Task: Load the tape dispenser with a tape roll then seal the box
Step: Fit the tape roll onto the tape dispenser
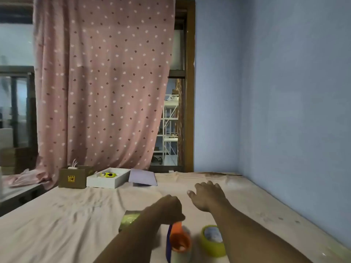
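Note:
My left hand [169, 207] is closed around the top of an orange and blue tape dispenser [178, 242], which hangs low over the cloth-covered table [66, 215]. A yellow-green tape roll [213, 241] lies flat just right of the dispenser, under my right forearm. My right hand [207, 194] hovers above the table with fingers spread and nothing in it. A small brown box [129, 219] with greenish tape on top sits behind my left forearm, partly hidden by it.
At the table's far edge stand a brown cardboard box [73, 177], a white tray [108, 179] with a yellow item [109, 174] in it, and a lilac sheet [142, 177]. A pink dotted curtain [102, 82] hangs behind. A blue wall [294, 111] runs along the right.

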Available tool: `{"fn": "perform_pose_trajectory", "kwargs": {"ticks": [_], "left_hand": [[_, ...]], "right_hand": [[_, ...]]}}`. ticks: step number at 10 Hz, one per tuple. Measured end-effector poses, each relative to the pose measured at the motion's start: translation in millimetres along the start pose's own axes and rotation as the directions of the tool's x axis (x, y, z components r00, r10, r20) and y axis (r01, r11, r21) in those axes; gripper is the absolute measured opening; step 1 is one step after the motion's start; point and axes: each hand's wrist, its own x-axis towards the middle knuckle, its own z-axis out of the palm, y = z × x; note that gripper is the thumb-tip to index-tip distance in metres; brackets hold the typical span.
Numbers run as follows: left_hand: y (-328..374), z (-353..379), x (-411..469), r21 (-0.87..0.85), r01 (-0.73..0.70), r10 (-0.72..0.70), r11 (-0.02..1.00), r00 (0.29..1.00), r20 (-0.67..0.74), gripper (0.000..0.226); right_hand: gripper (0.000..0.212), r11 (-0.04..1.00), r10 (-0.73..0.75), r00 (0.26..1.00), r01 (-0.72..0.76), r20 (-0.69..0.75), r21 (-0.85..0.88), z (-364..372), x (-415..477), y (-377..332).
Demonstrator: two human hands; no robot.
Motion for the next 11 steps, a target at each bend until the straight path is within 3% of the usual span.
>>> {"fn": "perform_pose_trajectory", "kwargs": {"ticks": [1,3,4,5,6,7,8,9,10,11], "left_hand": [[9,28,-9,0.111,-0.046,0.033,0.993,0.993,0.111,0.053],[11,67,-16,0.189,-0.032,-0.012,0.982,0.973,0.229,0.044],[-3,87,-2,0.166,0.066,-0.099,0.984,0.974,0.203,0.060],[-5,82,2,0.067,0.067,-0.078,0.996,0.981,0.180,0.049],[-8,57,10,-0.083,0.086,-0.085,0.993,0.996,0.018,0.025],[-7,25,18,-0.407,0.119,-0.181,0.906,0.977,-0.116,0.027],[1,-4,25,-0.642,0.049,-0.215,0.765,0.959,-0.183,0.019],[5,-23,29,-0.752,-0.054,-0.219,0.657,0.941,-0.258,0.018],[1,-36,29,-0.839,-0.119,-0.232,0.532,0.932,-0.279,0.018],[-5,-41,29,-0.893,-0.165,-0.215,0.418,0.938,-0.274,0.036]], "right_hand": [[0.064,0.998,-0.015,0.999,0.018,0.047,-0.058,12,-12,5],[0.063,0.995,-0.022,0.998,0.028,0.067,-0.092,19,-21,23],[0.063,0.996,-0.014,0.997,0.021,0.071,-0.088,19,-21,32],[0.062,1.000,-0.010,0.995,0.012,0.100,-0.019,19,-18,38],[0.061,0.986,0.021,0.989,-0.045,0.145,0.162,19,-16,38],[0.057,0.916,0.041,0.983,-0.110,0.182,0.385,16,-10,30],[0.052,0.744,0.056,0.977,-0.178,0.206,0.643,11,-1,15],[0.045,0.570,0.066,0.978,-0.201,0.199,0.797,0,4,2],[0.031,0.455,0.059,0.992,-0.130,0.116,0.881,-10,10,-1],[0.023,0.392,0.069,0.996,-0.083,0.060,0.916,-20,14,-4]]}}
